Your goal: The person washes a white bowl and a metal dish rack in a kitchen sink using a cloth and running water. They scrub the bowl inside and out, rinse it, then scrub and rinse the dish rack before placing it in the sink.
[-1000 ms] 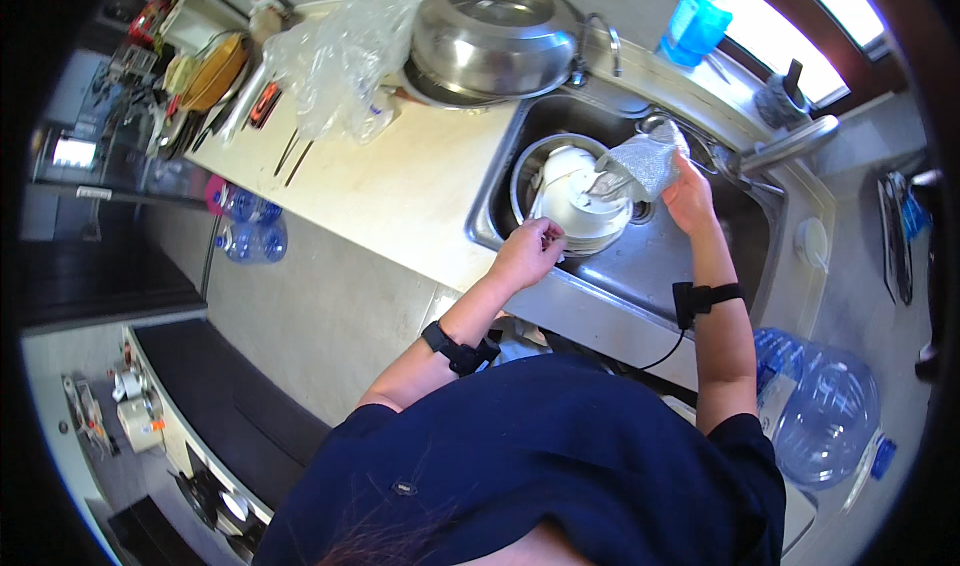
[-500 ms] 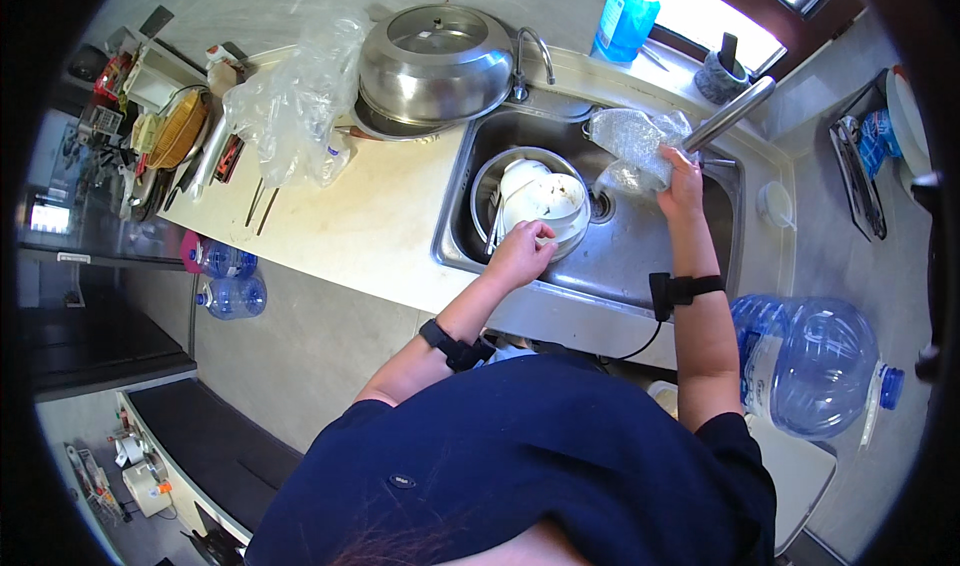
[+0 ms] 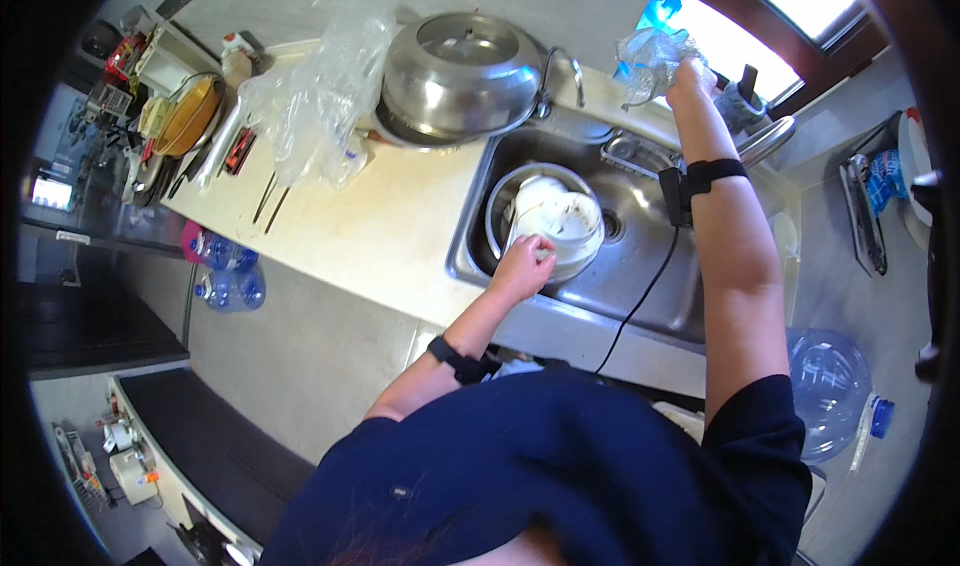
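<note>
My right hand [image 3: 690, 81] is raised at the windowsill, fingers closed on a crumpled silvery, translucent wrap [image 3: 650, 61], which partly hides a blue bottle [image 3: 660, 11]. In the sink [image 3: 660, 286], a steel bowl [image 3: 508, 184] holds white dishes [image 3: 570, 214] with dark scraps on top. My left hand [image 3: 525, 266] is at the front of this stack, fingers curled; what they grip, if anything, is hidden.
A large steel pot [image 3: 460, 86], clear plastic bag [image 3: 300, 116], chopsticks [image 3: 275, 206] and a wooden bowl [image 3: 188, 116] line the counter [image 3: 370, 246]. A faucet [image 3: 775, 141], grey mortar [image 3: 740, 106] and large water jug [image 3: 830, 391] are on the right.
My right hand has moved up and away from over the sink to the window, carrying the silvery wrap. My left hand stays at the dishes, slightly lower relative to them.
</note>
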`<state>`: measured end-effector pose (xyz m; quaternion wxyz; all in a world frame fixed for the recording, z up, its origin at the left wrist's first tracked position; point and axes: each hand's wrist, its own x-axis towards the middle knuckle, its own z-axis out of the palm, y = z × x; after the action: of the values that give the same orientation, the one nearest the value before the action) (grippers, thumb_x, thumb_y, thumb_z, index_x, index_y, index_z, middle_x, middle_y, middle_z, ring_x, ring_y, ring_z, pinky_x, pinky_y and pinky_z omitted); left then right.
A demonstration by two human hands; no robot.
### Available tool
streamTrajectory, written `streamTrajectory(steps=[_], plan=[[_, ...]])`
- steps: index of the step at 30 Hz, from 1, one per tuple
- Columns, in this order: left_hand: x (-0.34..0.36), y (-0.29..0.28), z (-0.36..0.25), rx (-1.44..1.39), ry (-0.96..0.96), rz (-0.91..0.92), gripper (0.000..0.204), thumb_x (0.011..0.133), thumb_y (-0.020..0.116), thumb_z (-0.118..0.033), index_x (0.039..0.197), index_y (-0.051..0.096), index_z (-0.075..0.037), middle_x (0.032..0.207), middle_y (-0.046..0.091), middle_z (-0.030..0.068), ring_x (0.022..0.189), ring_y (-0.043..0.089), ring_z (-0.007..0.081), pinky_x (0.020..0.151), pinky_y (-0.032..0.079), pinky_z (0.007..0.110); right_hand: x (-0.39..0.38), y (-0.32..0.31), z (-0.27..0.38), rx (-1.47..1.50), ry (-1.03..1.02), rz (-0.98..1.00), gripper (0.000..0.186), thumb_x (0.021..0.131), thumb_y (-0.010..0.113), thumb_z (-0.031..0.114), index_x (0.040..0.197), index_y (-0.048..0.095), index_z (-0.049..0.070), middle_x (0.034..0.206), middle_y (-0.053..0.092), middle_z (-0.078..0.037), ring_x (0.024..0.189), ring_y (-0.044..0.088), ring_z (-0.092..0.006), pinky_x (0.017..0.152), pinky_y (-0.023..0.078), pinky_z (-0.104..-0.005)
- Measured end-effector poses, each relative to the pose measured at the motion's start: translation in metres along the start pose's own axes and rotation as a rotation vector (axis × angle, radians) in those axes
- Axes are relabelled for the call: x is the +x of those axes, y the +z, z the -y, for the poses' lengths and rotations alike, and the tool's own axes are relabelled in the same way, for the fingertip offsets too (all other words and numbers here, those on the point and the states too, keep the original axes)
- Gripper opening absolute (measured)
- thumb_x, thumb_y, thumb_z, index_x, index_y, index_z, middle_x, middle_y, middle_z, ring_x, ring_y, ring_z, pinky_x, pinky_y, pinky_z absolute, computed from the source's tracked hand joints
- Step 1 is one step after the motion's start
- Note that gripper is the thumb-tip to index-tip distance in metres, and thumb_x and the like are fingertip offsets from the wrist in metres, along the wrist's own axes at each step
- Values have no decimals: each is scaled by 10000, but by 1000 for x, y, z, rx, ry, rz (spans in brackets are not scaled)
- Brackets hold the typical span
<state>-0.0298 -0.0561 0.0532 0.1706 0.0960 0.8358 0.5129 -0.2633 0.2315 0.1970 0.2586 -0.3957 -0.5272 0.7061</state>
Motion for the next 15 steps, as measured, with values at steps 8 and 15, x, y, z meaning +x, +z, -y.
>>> streamTrajectory(steps=[8,15], plan=[[7,10,-6,-69,8,27,237,839,628,-212,992,595,-33,1037,579,181,772,655,281,765,513,366,90,22,59,226,194,91,396,894,527,257,1207,513,15,1154,598,-156,1070,579,-285,927,453,-459],[16,11,-10,-17,-59,58,246,850,636,-185,1020,599,-11,1065,559,164,771,658,236,752,526,328,106,56,69,89,210,416,761,854,549,585,1364,404,39,1332,506,-178,1220,473,-374,1045,282,-571]])
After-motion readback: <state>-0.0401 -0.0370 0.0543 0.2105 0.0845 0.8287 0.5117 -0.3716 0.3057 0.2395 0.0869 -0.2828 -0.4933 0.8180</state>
